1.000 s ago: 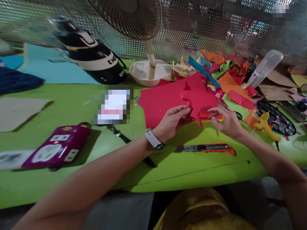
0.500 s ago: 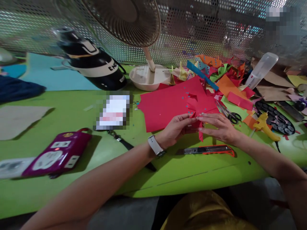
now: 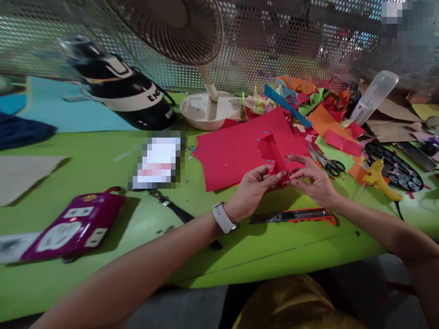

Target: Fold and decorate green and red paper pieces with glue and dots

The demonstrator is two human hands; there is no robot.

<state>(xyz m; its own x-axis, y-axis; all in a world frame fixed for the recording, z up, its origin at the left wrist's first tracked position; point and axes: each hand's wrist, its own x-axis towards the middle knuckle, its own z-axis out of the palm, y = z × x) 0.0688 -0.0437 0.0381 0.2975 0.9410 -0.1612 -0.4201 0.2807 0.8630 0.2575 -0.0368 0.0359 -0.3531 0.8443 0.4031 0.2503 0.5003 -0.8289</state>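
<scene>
A small folded piece of red paper (image 3: pixel 273 150) stands up between my hands above a larger red sheet (image 3: pixel 229 148). My left hand (image 3: pixel 253 186), with a white-strapped watch on its wrist, pinches the paper's lower end between thumb and fingers. From the other side, my right hand (image 3: pixel 314 182) pinches the same end at its fingertips. The exact folds at the fingertips are partly hidden. Just below the hands lies an orange and black box cutter (image 3: pixel 302 214) with its blade out to the left. Scissors (image 3: pixel 329 163) rest right of the red sheet.
A yellow glue gun (image 3: pixel 379 180) and a black palette (image 3: pixel 399 171) lie at the right. Colourful paper scraps (image 3: pixel 322 121) heap up behind. To the left are a phone (image 3: pixel 157 157), a purple power strip (image 3: pixel 77 224), a dark bottle (image 3: pixel 133 96) and a fan (image 3: pixel 209 109).
The folded red paper has been turned: its strip that hung below the fingers now shows above them. My right fingers have curled in closer around it. The view has shifted slightly.
</scene>
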